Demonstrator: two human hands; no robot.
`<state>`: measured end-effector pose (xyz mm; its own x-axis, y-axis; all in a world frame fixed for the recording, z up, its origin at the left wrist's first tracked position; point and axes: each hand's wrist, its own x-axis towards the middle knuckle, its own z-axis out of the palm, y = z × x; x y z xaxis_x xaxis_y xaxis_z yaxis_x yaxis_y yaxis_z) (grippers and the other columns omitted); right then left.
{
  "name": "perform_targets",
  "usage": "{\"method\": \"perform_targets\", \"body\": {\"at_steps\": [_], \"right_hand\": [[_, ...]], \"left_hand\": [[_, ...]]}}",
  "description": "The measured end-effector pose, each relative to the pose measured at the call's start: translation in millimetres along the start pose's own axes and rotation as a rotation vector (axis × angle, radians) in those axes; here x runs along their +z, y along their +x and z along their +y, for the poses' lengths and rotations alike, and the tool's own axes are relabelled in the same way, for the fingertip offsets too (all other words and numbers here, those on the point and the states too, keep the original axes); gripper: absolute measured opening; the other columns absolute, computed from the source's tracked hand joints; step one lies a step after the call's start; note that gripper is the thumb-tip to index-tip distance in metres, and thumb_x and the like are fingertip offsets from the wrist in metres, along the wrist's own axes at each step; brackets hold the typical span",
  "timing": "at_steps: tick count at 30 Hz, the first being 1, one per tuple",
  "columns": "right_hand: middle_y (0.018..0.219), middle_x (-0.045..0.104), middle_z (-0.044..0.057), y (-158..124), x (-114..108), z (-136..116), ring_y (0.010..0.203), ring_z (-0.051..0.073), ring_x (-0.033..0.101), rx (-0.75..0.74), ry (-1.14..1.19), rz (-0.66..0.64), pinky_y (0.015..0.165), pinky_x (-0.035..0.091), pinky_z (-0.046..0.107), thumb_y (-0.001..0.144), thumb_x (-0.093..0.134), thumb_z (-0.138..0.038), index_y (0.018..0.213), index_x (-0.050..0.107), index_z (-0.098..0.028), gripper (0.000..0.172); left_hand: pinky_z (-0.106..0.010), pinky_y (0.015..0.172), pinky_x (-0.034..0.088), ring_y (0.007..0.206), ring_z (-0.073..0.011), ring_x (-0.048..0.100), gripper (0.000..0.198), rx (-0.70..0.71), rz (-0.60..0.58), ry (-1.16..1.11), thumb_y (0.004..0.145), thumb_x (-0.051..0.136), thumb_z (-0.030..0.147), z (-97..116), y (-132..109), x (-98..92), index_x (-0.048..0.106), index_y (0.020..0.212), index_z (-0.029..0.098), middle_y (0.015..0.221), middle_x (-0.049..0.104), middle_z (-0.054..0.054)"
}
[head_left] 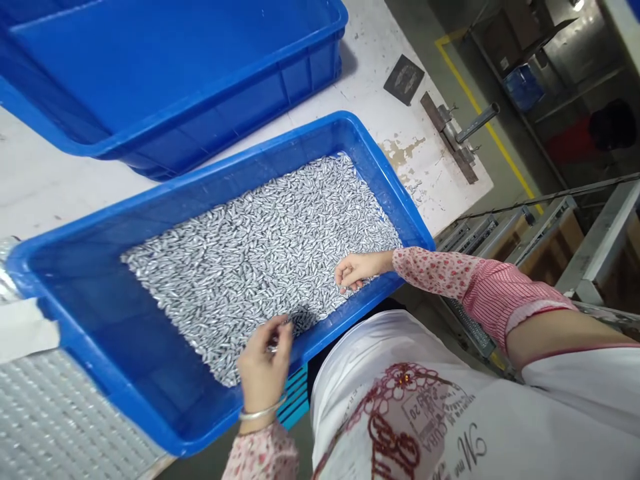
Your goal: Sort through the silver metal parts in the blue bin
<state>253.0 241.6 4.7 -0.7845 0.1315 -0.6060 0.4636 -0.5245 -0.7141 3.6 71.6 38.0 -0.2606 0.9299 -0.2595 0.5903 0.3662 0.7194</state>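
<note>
A large blue plastic bin [220, 175] holds a spread layer of small silvery, elongated metal pieces [260, 247]. Over the bin's near edge, my left hand [265, 360] is closed, thumb and fingertips drawn together around a small dark metallic piece [288, 322]. A bracelet circles that wrist. Farther right, my right hand [356, 270] rests low over the pieces beside the near wall, with its fingers curled in. Whatever those fingers hold is hidden.
Behind stands another blue bin [235, 100]. A dark square plate [404, 80] and a metal bracket with a tube [453, 137] lie on the white table [367, 40]. At lower left are a sheet with rows of silvery pieces [65, 413] and a white paper strip [25, 330].
</note>
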Motion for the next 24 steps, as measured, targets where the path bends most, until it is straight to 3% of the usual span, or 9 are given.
{"method": "perform_targets", "body": {"at_steps": [4,7,15,18,20,22,24], "right_hand": [[0.078,0.071,0.003,3,15,-4,0.061,0.009,0.065,-0.022,0.180,0.058,0.057,0.052,0.020,0.076,0.072,-0.024,0.089,0.060,-0.012,0.021],[0.074,0.070,0.002,5,27,-5,0.065,0.012,0.068,-0.063,0.247,0.099,0.060,0.055,0.022,0.074,0.076,-0.026,0.091,0.058,-0.013,0.028],[0.063,0.066,-0.001,2,43,-9,0.065,0.014,0.069,-0.109,0.146,0.124,0.059,0.055,0.024,0.075,0.076,-0.031,0.085,0.053,-0.015,0.029],[0.067,0.066,0.000,-2,41,-15,0.066,0.013,0.068,-0.112,0.033,0.145,0.060,0.053,0.023,0.081,0.068,-0.025,0.081,0.052,-0.016,0.018],[0.075,0.068,0.001,-6,39,-20,0.070,0.012,0.066,-0.136,-0.173,0.225,0.064,0.050,0.022,0.081,0.065,-0.019,0.083,0.056,-0.015,0.010],[0.084,0.069,0.002,-10,38,-24,0.075,0.012,0.064,-0.194,-0.429,0.321,0.070,0.047,0.024,0.081,0.066,-0.020,0.090,0.063,-0.015,0.011],[0.087,0.069,0.002,-12,40,-27,0.075,0.012,0.061,-0.259,-0.570,0.339,0.072,0.044,0.024,0.084,0.065,-0.027,0.096,0.067,-0.016,0.017]], "left_hand": [[-0.029,0.071,0.049,0.069,-0.0152,0.061,0.033,0.035,-0.138,-0.166,0.086,0.056,0.043,34,12,33.3,0.068,0.101,0.016,0.084,0.068,-0.005],[-0.029,0.073,0.050,0.073,-0.0157,0.063,0.030,0.042,-0.149,-0.213,0.087,0.056,0.040,44,14,49.0,0.068,0.100,0.016,0.089,0.070,-0.006],[-0.027,0.066,0.048,0.068,-0.0145,0.061,0.024,0.046,-0.059,-0.249,0.086,0.058,0.039,48,13,51.8,0.070,0.087,0.018,0.082,0.069,-0.004],[-0.026,0.064,0.048,0.066,-0.0144,0.060,0.025,-0.024,-0.060,-0.318,0.084,0.060,0.041,46,14,49.8,0.070,0.085,0.017,0.078,0.068,-0.004],[-0.026,0.062,0.047,0.062,-0.0142,0.058,0.028,-0.115,-0.043,-0.405,0.082,0.062,0.043,44,13,48.8,0.069,0.086,0.016,0.072,0.066,-0.003],[-0.026,0.059,0.047,0.059,-0.0136,0.056,0.030,-0.194,-0.018,-0.495,0.080,0.064,0.045,44,12,47.6,0.069,0.087,0.015,0.067,0.064,-0.002],[-0.025,0.058,0.047,0.057,-0.0130,0.055,0.031,-0.226,0.002,-0.553,0.079,0.066,0.045,46,10,46.3,0.068,0.087,0.015,0.064,0.062,-0.001]]}}
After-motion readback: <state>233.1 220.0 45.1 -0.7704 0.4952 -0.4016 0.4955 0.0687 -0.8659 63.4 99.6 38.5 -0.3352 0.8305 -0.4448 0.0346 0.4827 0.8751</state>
